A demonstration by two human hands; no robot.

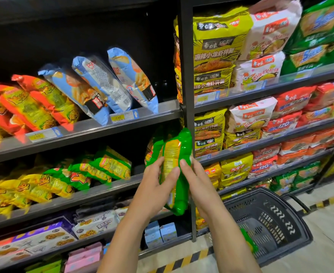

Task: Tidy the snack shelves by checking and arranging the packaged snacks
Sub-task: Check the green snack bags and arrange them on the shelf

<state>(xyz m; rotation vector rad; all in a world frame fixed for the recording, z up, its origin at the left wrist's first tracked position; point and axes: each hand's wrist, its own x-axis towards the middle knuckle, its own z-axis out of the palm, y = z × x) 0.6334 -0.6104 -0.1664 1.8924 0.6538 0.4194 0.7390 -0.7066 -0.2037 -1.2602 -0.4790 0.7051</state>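
Observation:
I hold a green snack pack (pixel 179 154) with a yellow-orange label upright in front of the black shelf post. My left hand (pixel 158 184) grips its left side, thumb across the label. My right hand (pixel 197 180) presses its right edge with the fingers behind the pack. More green and yellow packs (pixel 103 168) of the same kind lean on the middle shelf to the left. Above them, blue chip bags (pixel 105 85) and red-yellow snack bags (pixel 34 103) lean along the upper shelf (pixel 95 127).
The right-hand shelving bay carries stacked yellow, white, red and green noodle multipacks (pixel 213 56). A dark plastic shopping basket (pixel 268 223) stands on the floor at lower right, with a green pack inside. Boxed biscuits (pixel 44 239) fill the lowest shelves. Yellow-black hazard tape runs along the floor.

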